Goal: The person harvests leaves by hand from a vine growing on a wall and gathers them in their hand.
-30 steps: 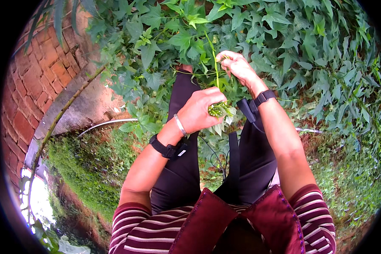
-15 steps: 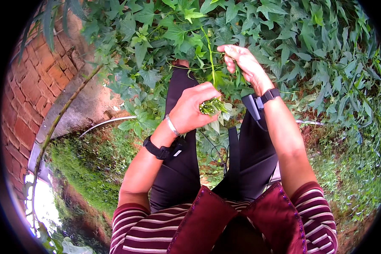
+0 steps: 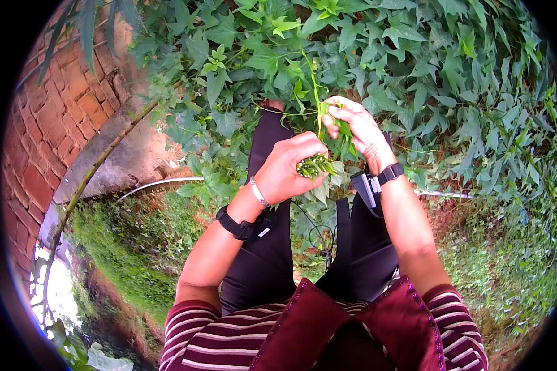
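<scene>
The left hand (image 3: 288,170) has its fingers closed around a bundle of cut stems (image 3: 315,166), ends poking out at three o'clock. The right hand (image 3: 353,127), at one o'clock from it, pinches a green shoot (image 3: 315,93) rising toward twelve.

A bundle of cut green stems (image 3: 315,166) sits bunched in the left hand (image 3: 288,170), the pale cut ends facing up and leaves hanging below the fist. A single thin green shoot (image 3: 315,99) — long, upright, slightly bowed — is pinched by the right hand (image 3: 356,127), just above the bundle.
</scene>
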A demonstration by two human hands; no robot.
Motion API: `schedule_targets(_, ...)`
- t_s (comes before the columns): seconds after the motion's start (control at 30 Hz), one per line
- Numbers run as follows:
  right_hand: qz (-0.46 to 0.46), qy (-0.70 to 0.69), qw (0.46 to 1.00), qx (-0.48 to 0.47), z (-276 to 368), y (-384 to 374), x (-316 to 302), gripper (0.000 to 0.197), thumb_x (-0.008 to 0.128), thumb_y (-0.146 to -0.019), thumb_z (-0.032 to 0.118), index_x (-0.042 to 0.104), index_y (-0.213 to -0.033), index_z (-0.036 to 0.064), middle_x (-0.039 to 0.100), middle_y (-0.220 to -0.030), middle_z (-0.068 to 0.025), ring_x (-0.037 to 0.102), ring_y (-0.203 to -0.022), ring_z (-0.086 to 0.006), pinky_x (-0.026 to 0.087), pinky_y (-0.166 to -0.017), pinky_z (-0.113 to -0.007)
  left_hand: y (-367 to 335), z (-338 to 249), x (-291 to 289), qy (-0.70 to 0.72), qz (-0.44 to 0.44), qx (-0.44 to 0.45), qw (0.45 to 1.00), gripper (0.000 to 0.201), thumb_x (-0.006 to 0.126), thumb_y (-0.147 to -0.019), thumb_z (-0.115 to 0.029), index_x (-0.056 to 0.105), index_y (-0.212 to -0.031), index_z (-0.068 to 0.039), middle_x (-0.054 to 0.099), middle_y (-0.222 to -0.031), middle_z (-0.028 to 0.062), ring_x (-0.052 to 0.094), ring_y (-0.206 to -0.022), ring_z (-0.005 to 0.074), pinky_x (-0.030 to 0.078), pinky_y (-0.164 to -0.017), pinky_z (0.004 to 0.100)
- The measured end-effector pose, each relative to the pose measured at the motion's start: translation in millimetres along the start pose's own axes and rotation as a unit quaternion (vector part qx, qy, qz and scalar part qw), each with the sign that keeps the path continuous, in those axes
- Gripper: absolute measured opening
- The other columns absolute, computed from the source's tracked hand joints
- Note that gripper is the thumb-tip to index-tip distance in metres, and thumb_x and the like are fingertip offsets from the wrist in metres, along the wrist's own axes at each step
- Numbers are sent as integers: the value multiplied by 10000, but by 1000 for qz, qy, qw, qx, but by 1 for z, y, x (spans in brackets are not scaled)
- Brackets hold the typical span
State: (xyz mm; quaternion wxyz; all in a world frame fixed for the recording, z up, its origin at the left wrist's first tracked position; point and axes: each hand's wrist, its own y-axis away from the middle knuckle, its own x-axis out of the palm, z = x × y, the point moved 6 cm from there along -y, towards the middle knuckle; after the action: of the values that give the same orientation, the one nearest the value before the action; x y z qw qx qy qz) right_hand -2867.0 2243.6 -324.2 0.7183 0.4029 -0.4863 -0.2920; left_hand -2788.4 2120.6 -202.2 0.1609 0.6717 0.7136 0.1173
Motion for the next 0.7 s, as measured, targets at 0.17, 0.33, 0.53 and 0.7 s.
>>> schedule_targets(0.17, -23, 39, 997, -67, -3, -16, -25, 143, 486, -909, 27, 629, -905, 27, 555, -690, -18, 494, -572, -92, 412, -496, -240, -1, -4, -4, 15, 4, -7, 1000, 268, 744, -671, -19, 623, -910, -26, 613, -872, 92, 617, -797, 267, 502, -745, 328)
schedule_targets(0.33, -61, 127, 986, -88, -8, -32, -38, 203, 449, -874, -12, 644, -828, 23, 559, -686, -23, 511, -593, -106, 425, -527, -255, -6, -8, -5, 59, 13, -16, 998, 257, 748, -685, -24, 632, -915, -14, 629, -884, 93, 626, -824, 244, 500, -777, 319)
schedule_targets(0.53, 94, 33, 995, 16, -18, -30, 13, 207, 567, -938, 100, 640, -1089, -21, 477, -691, 30, 420, -599, -71, 385, -554, -214, -7, -18, -8, 146, 7, -14, 989, 220, 737, -710, -26, 641, -908, -13, 666, -909, 78, 644, -878, 204, 507, -830, 326)
schedule_targets(0.7, 175, -32, 984, -10, -10, -45, 78, 374, 631, -930, 161, 542, -1257, 2, 457, -736, 34, 409, -650, -69, 362, -578, -224, -12, -26, -5, 189, 20, -13, 982, 225, 732, -714, -10, 646, -922, -13, 669, -922, 71, 640, -903, 201, 504, -851, 333)
